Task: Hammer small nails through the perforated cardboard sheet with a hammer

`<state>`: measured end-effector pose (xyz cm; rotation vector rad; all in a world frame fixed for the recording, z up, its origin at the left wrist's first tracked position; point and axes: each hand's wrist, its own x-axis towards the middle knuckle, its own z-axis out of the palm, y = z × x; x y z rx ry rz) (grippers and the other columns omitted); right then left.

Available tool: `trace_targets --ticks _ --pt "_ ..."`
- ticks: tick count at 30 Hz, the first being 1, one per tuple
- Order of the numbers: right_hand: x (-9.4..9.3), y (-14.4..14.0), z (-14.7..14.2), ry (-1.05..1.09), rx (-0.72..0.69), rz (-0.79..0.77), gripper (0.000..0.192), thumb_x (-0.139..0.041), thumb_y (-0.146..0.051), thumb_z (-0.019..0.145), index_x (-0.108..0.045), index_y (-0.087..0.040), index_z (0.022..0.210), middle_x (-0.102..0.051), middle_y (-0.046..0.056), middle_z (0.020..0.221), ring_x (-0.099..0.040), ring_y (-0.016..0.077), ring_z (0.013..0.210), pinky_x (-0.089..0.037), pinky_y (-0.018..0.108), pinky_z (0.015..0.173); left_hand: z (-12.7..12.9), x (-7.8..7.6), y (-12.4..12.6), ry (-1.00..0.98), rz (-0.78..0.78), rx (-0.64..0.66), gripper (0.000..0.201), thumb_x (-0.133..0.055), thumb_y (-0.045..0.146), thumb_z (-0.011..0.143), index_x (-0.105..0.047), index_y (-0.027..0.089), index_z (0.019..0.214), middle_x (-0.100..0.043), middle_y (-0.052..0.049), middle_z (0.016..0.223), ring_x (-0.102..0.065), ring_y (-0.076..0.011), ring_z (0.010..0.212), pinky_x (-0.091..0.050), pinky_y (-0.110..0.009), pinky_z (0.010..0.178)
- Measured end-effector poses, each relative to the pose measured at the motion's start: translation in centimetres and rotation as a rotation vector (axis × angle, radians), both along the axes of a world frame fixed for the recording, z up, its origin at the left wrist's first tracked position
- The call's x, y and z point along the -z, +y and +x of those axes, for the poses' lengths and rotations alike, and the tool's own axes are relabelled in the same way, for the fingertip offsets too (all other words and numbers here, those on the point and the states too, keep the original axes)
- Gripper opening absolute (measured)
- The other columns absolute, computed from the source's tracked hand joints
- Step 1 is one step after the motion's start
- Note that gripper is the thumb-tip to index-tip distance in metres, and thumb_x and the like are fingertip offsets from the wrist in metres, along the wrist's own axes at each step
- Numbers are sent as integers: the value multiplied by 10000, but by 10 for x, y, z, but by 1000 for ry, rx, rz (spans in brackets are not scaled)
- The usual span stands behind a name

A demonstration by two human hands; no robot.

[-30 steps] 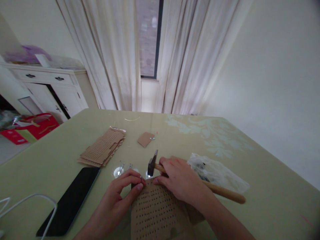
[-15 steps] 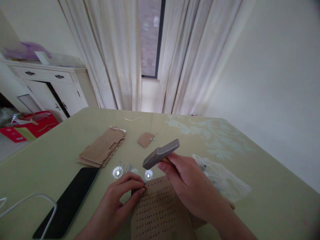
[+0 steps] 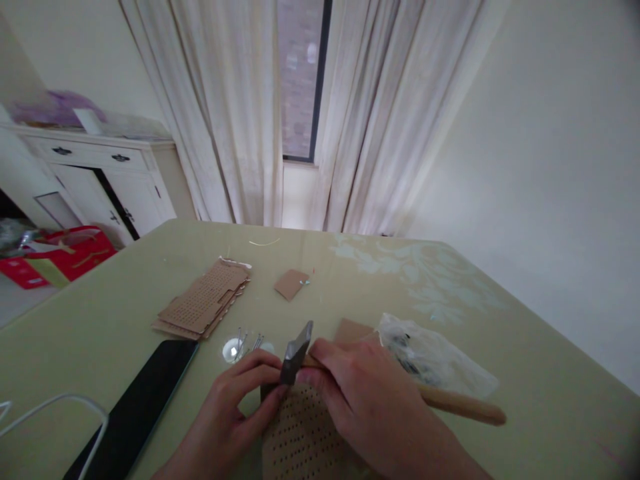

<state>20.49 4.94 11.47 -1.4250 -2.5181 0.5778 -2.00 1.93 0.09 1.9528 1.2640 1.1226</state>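
Ideally, the right hand, gripping the hammer, taps lightly while the left hand pinches the nail upright on the perforated board.

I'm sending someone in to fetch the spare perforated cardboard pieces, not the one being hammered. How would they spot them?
Start at the green table and go to its far left part, beyond the black phone. The stack of perforated cardboard pieces lies there untouched. Unlike the plain cardboard square to its right, it is layered and dotted with rows of holes.
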Motion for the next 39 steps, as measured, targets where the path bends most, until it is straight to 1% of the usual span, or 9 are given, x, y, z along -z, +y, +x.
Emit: trace_targets --ticks 3,6,11,15,20,25,29,34,39 --pt "1 0 1 103 -14 17 246 -524 -371 1121 -745 -269 1082 -823 34 979 -754 232 885 -466 308 807 0 0 -1 3 28 -33 146 -689 245 1003 -804 286 923 -780 -18 976 -768 -186 891 -605 -222 779" --pt "2 1 2 111 -3 25 228 -535 -359 1119 -747 -275 1108 -825 35 1006 -753 234 923 -461 310 841 -3 4 -3 25 25 -45 100 -733 268 974 -815 296 1023 -797 -41 1080 -779 -218 991 -627 -266 876" --pt "7 1 1 11 -31 -24 224 -601 -422 1091 -757 -278 1022 -822 25 921 -764 246 863 -447 314 774 -8 15 -3 -13 0 -72 331 -833 303 885 -798 316 1214 -772 -76 1332 -735 -306 1240 -612 -399 1072" --pt "8 2 0 140 -6 12 178 -567 -341 1107 -737 -290 1124 -835 6 1038 -774 233 951 -455 307 823 -11 29 -5 -46 -80 -120 438 -857 410 863 -784 331 1288 -799 -75 1333 -765 -333 1203 -654 -433 1018" --pt "13 4 -6 -104 -47 14 241 -592 -416 1090 -735 -254 983 -828 44 907 -778 271 810 -402 332 684 -13 42 -6 -78 -209 -139 513 -862 471 854 -775 315 1336 -816 -83 1322 -776 -342 1187 -668 -434 986" --pt "10 5 -6 -49 -15 30 224 -564 -407 1107 -734 -281 1034 -832 25 966 -779 262 882 -427 329 736 -10 34 -3 -134 -295 -51 472 -826 452 907 -764 299 1349 -816 -84 1295 -775 -322 1178 -647 -434 1026" --pt "8 3 -3 -116 -90 -5 232 -580 -419 1100 -744 -269 1032 -832 33 963 -783 272 876 -432 335 731 -9 28 -4 -170 -302 -8 451 -819 428 909 -765 329 1346 -819 -58 1289 -779 -310 1168 -659 -399 1004" --pt "5 0 6 -145 -94 8 219 -603 -401 1090 -732 -258 986 -822 19 934 -778 270 851 -417 342 704 -17 31 -10 -130 -324 9 486 -842 436 888 -748 375 1362 -808 -39 1306 -774 -296 1155 -654 -388 1008" --pt "5 1 13 -172 -122 -32 198 -673 -405 1050 -767 -265 945 -823 16 878 -778 264 833 -408 330 680 -22 32 -12 -109 -399 37 485 -824 438 907 -736 360 1378 -780 -52 1372 -743 -308 1247 -628 -405 1057"
